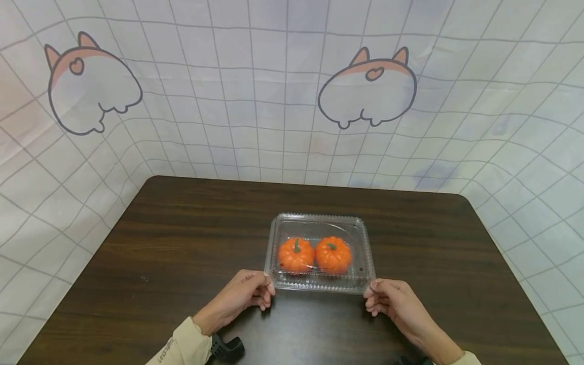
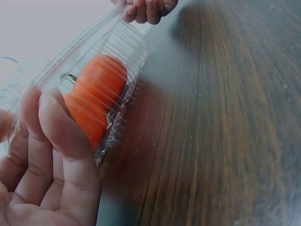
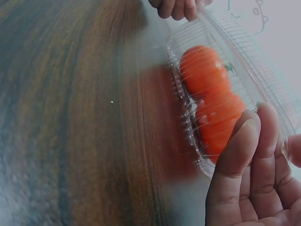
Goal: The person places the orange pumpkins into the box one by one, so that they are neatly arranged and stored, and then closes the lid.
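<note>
A clear plastic food container [image 1: 360, 238] stands near the middle of the table, its ribbed front wall facing me. Through the plastic two small orange pumpkins show side by side, the left pumpkin [image 1: 295, 258] with its green stem pointing up and the right pumpkin [image 1: 334, 258] with its stem at the top. At the near left corner my left hand [image 1: 244, 293] pinches the rim between thumb and fingers. My right hand [image 1: 397, 304] pinches the near right corner the same way. In the left wrist view the container's bottom edge lies close over the tabletop.
The dark wood-grain table [image 1: 182, 243] has rounded far corners. Behind it and along both sides hangs a white grid-patterned cloth [image 1: 255, 101] with cartoon animal drawings. A black wrist strap [image 1: 228, 349] sits at the left sleeve's cuff.
</note>
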{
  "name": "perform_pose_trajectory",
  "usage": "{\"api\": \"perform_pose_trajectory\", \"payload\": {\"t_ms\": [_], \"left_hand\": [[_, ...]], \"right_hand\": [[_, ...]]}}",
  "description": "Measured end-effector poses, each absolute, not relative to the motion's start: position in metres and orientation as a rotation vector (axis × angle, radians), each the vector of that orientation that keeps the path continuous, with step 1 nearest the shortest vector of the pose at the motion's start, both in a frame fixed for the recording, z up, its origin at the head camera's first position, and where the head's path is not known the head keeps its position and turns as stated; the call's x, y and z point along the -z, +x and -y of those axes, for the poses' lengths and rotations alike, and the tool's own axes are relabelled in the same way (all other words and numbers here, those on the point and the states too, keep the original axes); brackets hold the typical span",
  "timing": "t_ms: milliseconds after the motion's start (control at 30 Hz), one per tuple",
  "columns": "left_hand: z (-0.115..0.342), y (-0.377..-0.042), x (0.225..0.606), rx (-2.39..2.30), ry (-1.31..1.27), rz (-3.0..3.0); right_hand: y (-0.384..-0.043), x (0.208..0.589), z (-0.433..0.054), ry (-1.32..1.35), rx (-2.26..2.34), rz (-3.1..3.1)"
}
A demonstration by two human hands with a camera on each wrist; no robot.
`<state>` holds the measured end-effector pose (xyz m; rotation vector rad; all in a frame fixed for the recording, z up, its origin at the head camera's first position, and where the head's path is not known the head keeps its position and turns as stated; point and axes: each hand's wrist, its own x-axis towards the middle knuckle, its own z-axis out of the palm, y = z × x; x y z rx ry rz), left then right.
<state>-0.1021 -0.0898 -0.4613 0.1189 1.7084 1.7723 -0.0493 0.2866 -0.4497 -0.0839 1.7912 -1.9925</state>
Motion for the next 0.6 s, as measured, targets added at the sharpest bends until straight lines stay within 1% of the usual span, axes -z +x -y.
{"api": "perform_pose_trajectory", "payload": {"t_ms": [300, 500, 600], "left_hand": [[0.09, -0.103, 0.461, -1.718, 0.14, -1.7], [0.092, -0.105, 0.463, -1.695, 0.151, -1.701], [0.092, -0.106, 0.464, -1.685, 0.145, -1.702]], "right_hand": [[-0.05, 0.454, -0.291, 0.044, 1.979, -1.688], [-0.052, 0.453, -0.296, -0.033, 1.92, -1.736], [-0.054, 0.453, -0.299, -0.029, 1.881, -1.757]]}}
